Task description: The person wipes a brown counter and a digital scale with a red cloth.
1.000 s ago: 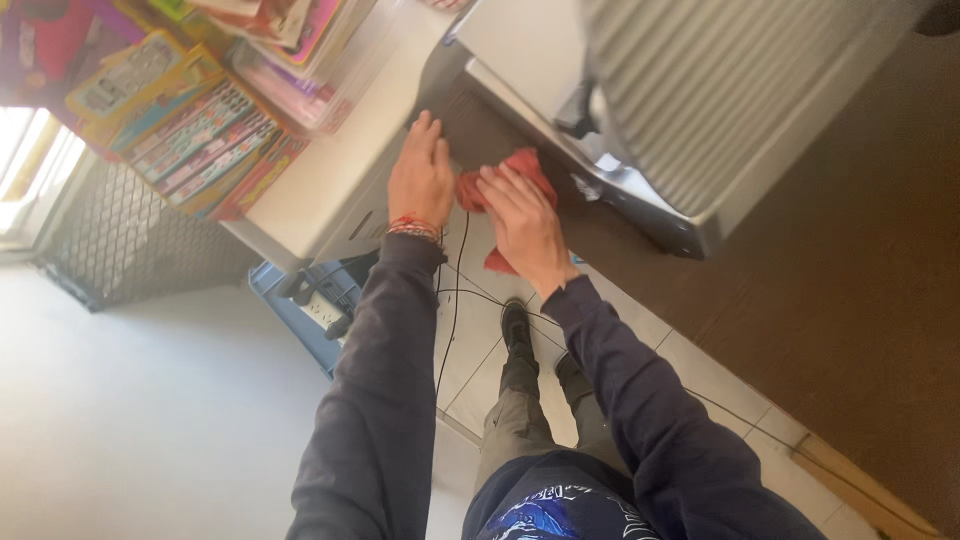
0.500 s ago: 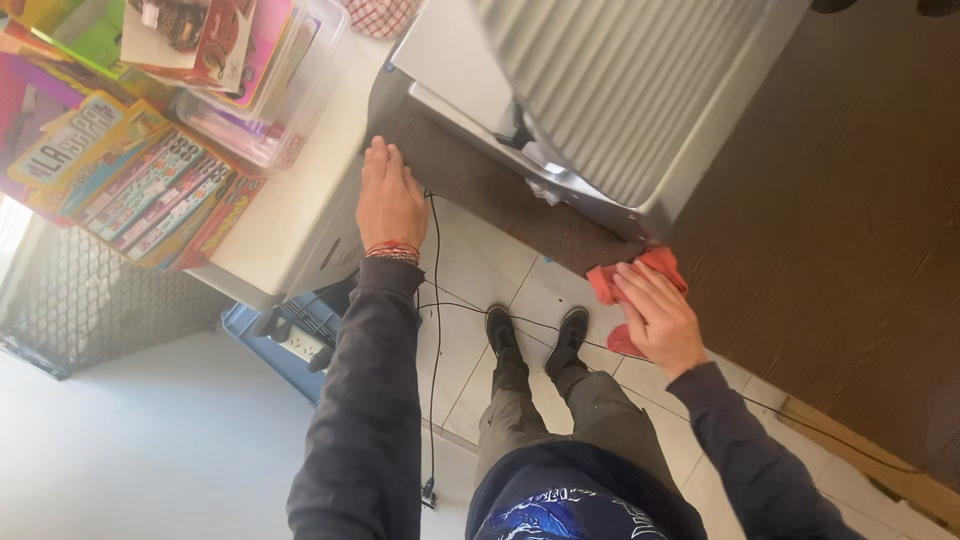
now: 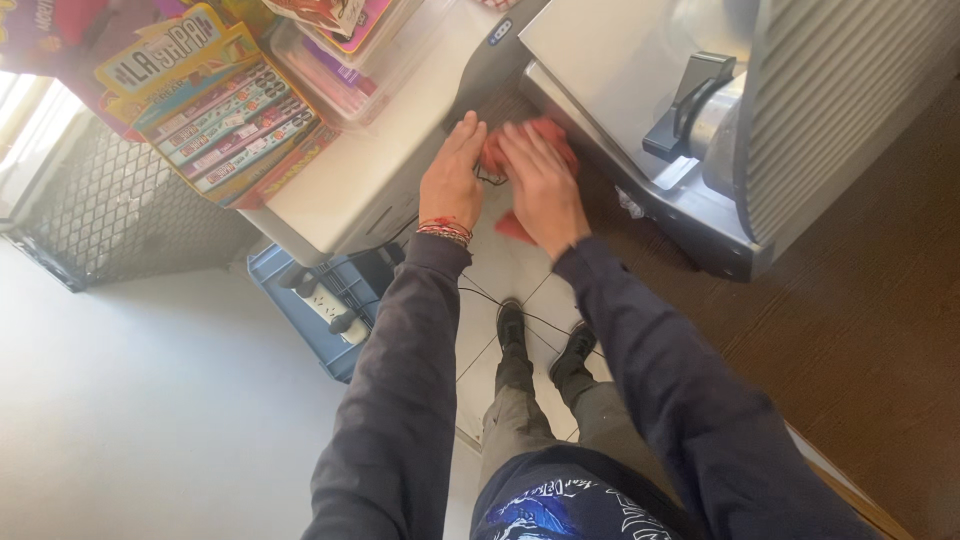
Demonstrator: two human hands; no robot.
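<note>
My left hand (image 3: 453, 180) lies flat, fingers together, on the edge of a white counter (image 3: 350, 170). Beside it my right hand (image 3: 540, 185) presses a red cloth (image 3: 545, 132) against the dark brown countertop (image 3: 850, 320), close to the base of a large metal slicing machine (image 3: 700, 120). The cloth shows above and below my right hand's fingers. Both arms wear dark long sleeves, and a beaded bracelet sits on my left wrist.
Colourful boxes and packets (image 3: 215, 110) are stacked on the white counter at the upper left. A blue crate with a power strip (image 3: 320, 300) stands on the floor below, with thin cables trailing over the tiles near my shoes. A metal mesh panel (image 3: 110, 220) is at the left.
My right hand has brought the red cloth back from the right side of the countertop to the spot next to my left hand, which stayed on the white counter.
</note>
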